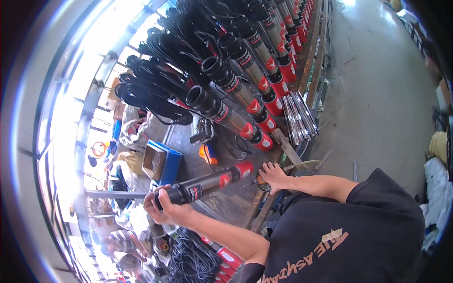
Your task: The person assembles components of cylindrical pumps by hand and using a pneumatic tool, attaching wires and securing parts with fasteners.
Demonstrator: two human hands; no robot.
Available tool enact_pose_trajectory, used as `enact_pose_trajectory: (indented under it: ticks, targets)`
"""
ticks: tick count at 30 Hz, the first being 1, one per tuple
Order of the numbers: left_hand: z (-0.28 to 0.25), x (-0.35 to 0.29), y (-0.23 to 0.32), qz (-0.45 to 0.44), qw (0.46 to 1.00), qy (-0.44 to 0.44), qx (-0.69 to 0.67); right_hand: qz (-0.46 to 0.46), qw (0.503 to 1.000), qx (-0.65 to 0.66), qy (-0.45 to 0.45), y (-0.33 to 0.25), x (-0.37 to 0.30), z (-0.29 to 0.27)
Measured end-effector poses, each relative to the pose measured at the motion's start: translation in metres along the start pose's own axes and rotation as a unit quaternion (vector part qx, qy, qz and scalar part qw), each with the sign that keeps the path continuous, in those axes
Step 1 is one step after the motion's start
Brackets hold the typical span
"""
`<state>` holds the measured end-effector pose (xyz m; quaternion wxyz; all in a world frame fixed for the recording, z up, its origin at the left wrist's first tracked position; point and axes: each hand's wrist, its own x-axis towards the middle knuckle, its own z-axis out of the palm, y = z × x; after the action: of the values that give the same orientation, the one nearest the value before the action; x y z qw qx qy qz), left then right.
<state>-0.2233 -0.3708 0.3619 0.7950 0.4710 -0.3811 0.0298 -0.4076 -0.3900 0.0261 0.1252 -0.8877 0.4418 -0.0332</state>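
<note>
My left hand (166, 207) is wrapped round the black end of a long cylindrical pump (211, 184), which has a metal barrel and red bands. The pump lies slanted over the workbench (226, 205), its red end pointing toward my right hand (273, 177). That hand is open, fingers spread, just beyond the red end at the bench edge. Right below its fingers is a small round orange and dark object (261, 181), partly covered; whether I touch it I cannot tell. An orange and blue object (207, 153) lies on the bench past the pump.
Rows of similar pumps (231, 118) with coiled black cables (151, 94) fill the far bench. Shiny metal strips (299, 118) lean at its right edge. A blue box (163, 162) stands at left, more cables (193, 257) below. Another person (125, 240) is at lower left.
</note>
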Motion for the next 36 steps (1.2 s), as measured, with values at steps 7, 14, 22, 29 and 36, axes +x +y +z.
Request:
enact_pose_trajectory:
  ticks: [7,14,22,29,36]
  targets:
    - [-0.026,0.004,0.056,0.050,0.988,-0.140,0.030,0.122,0.992,-0.006,0.024,0.000,0.007,-0.008]
    - [-0.112,-0.017,0.063,0.028,0.977,-0.182,0.110,-0.032,0.860,0.250,0.444,-0.094,0.117,-0.146]
    - [-0.189,-0.058,0.110,-0.017,0.938,-0.332,-0.097,0.066,0.700,0.190,0.686,-0.013,0.368,-0.320]
    - [-0.240,-0.087,0.123,0.011,0.936,-0.329,-0.127,-0.123,0.687,0.260,0.667,-0.126,0.257,-0.389]
    - [-0.217,-0.065,0.113,0.056,0.942,-0.307,-0.121,-0.404,0.912,0.068,0.002,-0.157,0.200,-0.323]
